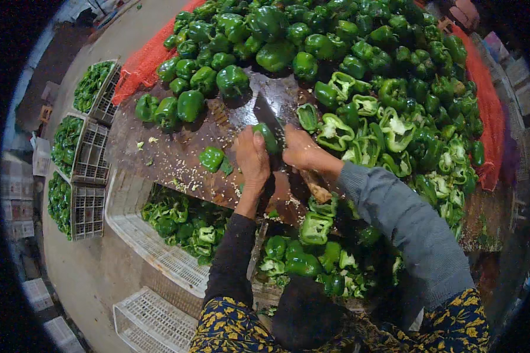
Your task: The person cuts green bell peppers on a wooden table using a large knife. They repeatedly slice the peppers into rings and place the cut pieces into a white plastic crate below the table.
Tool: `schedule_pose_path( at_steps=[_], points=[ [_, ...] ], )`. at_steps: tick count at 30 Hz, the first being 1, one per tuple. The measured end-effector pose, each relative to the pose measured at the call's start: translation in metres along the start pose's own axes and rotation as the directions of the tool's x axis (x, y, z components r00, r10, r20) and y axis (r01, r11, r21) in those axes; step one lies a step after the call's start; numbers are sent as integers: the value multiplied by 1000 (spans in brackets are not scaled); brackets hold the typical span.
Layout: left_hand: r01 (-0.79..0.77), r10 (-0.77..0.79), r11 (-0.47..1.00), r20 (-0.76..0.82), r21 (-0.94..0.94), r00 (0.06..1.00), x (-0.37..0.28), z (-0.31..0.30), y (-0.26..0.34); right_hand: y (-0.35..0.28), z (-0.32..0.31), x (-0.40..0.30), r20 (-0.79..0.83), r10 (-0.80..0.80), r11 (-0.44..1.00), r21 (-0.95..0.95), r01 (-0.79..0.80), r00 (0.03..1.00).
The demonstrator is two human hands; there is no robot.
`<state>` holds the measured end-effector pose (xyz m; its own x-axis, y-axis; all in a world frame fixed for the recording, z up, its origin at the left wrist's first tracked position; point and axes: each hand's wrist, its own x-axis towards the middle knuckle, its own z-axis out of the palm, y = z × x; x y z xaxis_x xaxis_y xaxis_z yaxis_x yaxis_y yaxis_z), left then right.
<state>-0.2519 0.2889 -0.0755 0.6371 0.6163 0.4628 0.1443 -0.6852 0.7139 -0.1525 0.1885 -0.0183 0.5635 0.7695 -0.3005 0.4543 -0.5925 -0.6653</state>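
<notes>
My left hand grips a green bell pepper against the dark, wet tabletop. In my right hand is a knife, its dark blade pointing away from me just beyond the pepper. Fingers hide much of the knife and whether the edge touches the pepper. Below the right hand a light brown piece shows, perhaps the handle's end. A small pepper piece lies left of my left hand among scattered seeds. Cut open pepper pieces lie to the right of my hands.
Whole green peppers are heaped at the far side, between red mesh sacks. Below the table edge, a white plastic crate and a second container hold cut peppers. Filled crates stand at left; another white crate is nearer.
</notes>
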Motion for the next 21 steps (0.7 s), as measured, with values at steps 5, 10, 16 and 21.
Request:
schedule_pose_path(
  at_steps=[5,10,16,21],
  points=[
    [-28,63,986,212,-164,975,-27,-2,-6,31,-8,-73,-158,-150,853,478,209,976],
    [110,44,969,591,-223,805,19,-9,-4,55,-55,-142,44,243,870,432,-238,969],
    [-112,142,934,-65,338,988,190,-7,-86,18,-94,-122,-165,-68,942,314,118,984],
    [27,-39,993,103,118,994,167,55,-74,0,-92,-58,-211,-175,975,98,198,962]
  ],
)
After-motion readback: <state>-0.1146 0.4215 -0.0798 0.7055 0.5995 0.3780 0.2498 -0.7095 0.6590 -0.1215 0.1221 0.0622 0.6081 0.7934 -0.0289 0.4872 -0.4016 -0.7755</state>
